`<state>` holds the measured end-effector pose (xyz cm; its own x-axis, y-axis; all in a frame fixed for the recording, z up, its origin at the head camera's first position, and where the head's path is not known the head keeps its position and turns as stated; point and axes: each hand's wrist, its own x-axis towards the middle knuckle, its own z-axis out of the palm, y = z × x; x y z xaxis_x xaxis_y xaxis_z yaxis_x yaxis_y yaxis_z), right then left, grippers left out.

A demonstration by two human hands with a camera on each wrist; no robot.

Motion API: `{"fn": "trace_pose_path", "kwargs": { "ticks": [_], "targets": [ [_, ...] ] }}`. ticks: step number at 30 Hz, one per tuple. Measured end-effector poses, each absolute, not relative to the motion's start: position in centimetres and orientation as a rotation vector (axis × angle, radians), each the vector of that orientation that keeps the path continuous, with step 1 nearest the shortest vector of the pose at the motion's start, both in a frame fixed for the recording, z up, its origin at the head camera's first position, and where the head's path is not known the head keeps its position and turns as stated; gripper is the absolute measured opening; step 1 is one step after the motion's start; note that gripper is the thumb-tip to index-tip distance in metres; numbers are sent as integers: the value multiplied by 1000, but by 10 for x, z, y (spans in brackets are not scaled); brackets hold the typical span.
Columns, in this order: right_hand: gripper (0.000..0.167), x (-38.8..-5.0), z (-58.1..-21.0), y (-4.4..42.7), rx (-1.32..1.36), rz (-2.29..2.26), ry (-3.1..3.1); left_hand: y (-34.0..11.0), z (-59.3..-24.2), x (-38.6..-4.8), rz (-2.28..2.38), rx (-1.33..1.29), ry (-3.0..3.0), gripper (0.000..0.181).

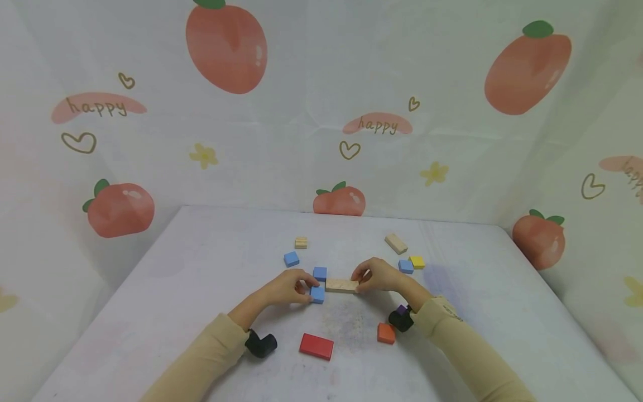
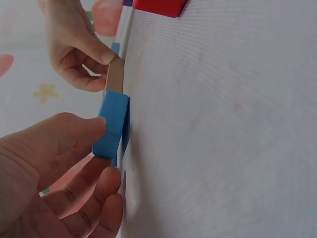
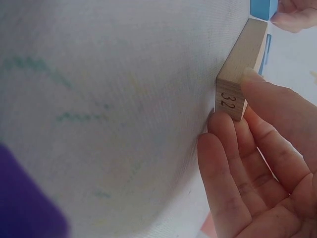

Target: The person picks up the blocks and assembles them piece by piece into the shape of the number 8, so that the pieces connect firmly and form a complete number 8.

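Note:
Between thumb and fingers, my left hand (image 1: 288, 287) pinches a blue block (image 1: 317, 295); the left wrist view shows the thumb on the face of that block (image 2: 111, 124). My right hand (image 1: 379, 276) holds the right end of a long plain wooden block (image 1: 341, 286). In the right wrist view, the number 32 is marked on the end of this wooden block (image 3: 242, 64). A second blue block (image 1: 320, 273) sits just behind the held blue one, by the wooden block's left end.
A red block (image 1: 316, 346) and an orange block (image 1: 385, 333) lie nearer the front. Farther back are a blue block (image 1: 291, 259), small wooden pieces (image 1: 301, 243), a wooden block (image 1: 396, 243), a blue block (image 1: 406, 266) and a yellow block (image 1: 417, 262). A purple block (image 1: 401, 309) is partly hidden by the right wrist camera.

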<state>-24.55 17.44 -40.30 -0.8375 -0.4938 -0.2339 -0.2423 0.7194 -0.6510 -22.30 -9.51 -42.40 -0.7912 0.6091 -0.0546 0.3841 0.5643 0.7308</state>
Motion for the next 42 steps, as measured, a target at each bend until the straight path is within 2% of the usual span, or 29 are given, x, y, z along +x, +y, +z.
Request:
{"fn": "trace_pose_path", "kwargs": {
  "ticks": [42],
  "targets": [
    [18, -245, -402, 177, -641, -869, 2514, -92, -427, -221, 1106, 731, 2490, 32]
  ]
}}
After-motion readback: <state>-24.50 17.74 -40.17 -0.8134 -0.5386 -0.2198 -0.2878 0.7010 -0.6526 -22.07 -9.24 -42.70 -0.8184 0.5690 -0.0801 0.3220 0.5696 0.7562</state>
